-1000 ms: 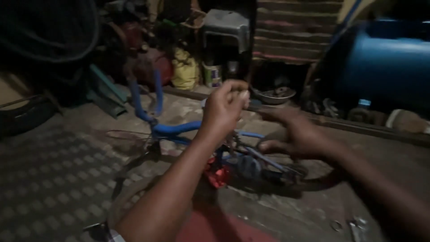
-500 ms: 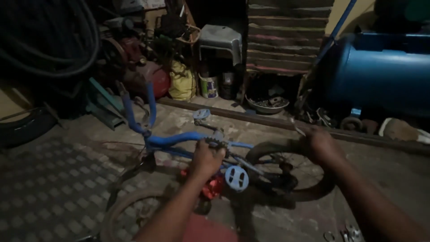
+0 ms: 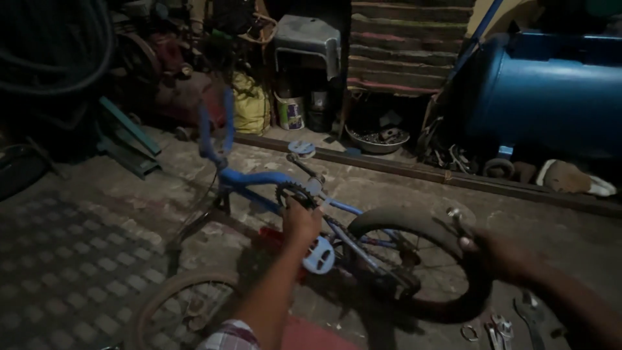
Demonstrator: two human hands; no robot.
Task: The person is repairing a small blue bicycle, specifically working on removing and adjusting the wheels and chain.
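A small blue bicycle (image 3: 259, 179) lies upside down on the concrete floor. My left hand (image 3: 302, 224) is closed around its crank arm, just below the toothed chainring (image 3: 295, 192) and above a pale blue pedal (image 3: 319, 255). The other pedal (image 3: 301, 148) sticks up behind. My right hand (image 3: 500, 256) is at the right side of the black rear tyre (image 3: 414, 224) and grips a slim metal tool (image 3: 454, 216) whose tip points up over the tyre. The front wheel (image 3: 173, 299) lies at the lower left.
Wrenches and small metal parts (image 3: 530, 312) lie on the floor at the lower right. A big blue tank (image 3: 551, 91) stands at the back right. A grey stool (image 3: 308, 39), a paint tub (image 3: 293, 111), a metal bowl (image 3: 379, 138) and a yellow sack (image 3: 249, 104) line the back.
My left hand dropped from a raised position onto the crank. My right hand moved right, from the middle of the bike to the rear tyre.
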